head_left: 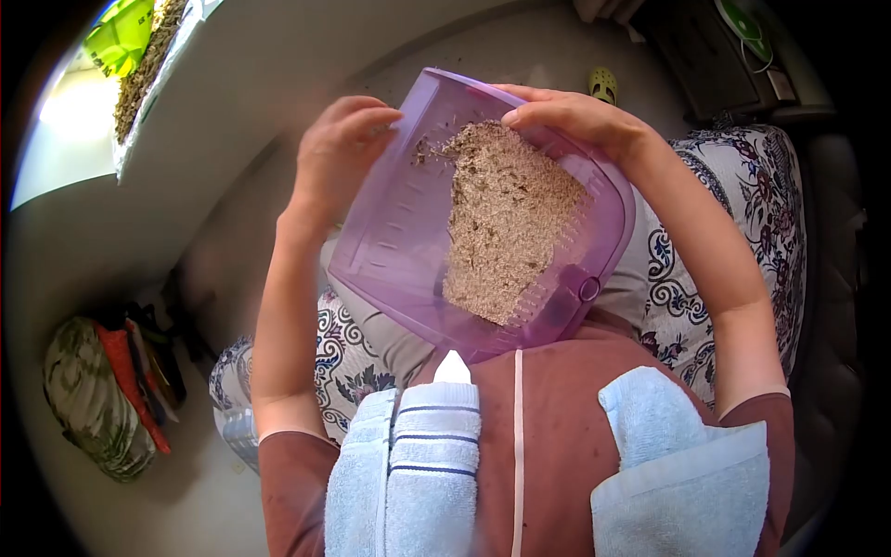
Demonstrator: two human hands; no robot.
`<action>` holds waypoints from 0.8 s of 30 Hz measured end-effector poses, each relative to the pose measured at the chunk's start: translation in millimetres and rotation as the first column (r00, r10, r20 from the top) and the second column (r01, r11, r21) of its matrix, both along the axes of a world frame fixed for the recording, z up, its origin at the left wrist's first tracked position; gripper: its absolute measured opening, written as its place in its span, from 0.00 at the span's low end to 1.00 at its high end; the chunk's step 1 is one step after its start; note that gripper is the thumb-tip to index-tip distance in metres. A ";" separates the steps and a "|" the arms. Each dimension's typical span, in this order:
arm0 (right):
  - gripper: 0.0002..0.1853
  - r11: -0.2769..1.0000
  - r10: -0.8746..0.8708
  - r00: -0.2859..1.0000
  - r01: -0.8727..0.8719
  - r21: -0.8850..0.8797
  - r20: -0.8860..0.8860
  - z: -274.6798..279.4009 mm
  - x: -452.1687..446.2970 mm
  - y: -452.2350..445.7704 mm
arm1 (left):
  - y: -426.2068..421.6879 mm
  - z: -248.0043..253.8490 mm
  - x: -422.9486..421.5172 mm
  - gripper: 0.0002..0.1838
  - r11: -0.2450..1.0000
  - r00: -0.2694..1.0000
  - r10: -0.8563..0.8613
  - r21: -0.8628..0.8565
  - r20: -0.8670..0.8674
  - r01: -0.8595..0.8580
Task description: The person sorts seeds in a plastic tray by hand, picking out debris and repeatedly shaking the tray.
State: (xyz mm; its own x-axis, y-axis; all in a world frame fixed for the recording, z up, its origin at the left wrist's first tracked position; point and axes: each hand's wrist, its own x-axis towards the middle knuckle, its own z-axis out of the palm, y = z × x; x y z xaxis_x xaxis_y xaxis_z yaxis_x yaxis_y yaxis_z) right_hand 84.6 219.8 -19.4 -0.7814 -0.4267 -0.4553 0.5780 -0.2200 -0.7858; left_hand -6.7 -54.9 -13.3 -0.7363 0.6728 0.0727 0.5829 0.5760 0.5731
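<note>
A translucent purple plastic bin (390,237) is tilted in front of my chest, its lower edge near my lap. Beige grain-like material (515,223) lies inside, with darker bits scattered toward its upper left. My right hand (580,121) grips the bin's upper right rim, thumb on the inner side and fingers behind. At the bin's upper left edge is my left hand (348,139), slightly blurred, with its fingers bent and drawn together. Whether those fingers pinch anything is too small to make out.
A patterned cloth (733,204) covers the seat under me. Bags (97,399) lie on the floor at left. A ledge at upper left holds brown material (153,70) and a green packet (119,37). Behind the bin is a yellow-green clog (603,85); a dark cabinet (701,56) stands upper right.
</note>
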 end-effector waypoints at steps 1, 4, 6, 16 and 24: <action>0.33 1.000 0.001 1.000 -0.001 0.002 0.004 -0.2 -0.2 -0.6 | 3.8 1.1 6.5 0.14 0.991 0.977 -0.135 -0.024 -0.166 0.133; 0.33 1.000 0.013 1.000 -0.013 0.005 0.008 1.5 -1.3 -1.1 | 10.0 -5.5 19.4 0.11 0.967 0.910 -0.252 -0.059 -0.328 0.247; 0.33 1.000 0.014 1.000 -0.014 0.000 0.006 1.3 -0.8 -0.3 | 9.4 -13.8 19.4 0.10 0.968 0.906 -0.247 -0.037 -0.344 0.250; 0.33 0.998 0.036 0.999 -0.035 0.046 -0.013 -1.2 1.0 3.2 | -7.5 -37.6 -14.4 0.06 0.998 0.842 -0.055 -0.048 -0.536 0.035; 0.32 0.999 0.017 1.000 -0.017 0.034 0.003 -2.2 1.3 2.8 | 18.1 1.6 25.9 0.04 0.986 0.966 -0.166 -0.021 -0.198 0.165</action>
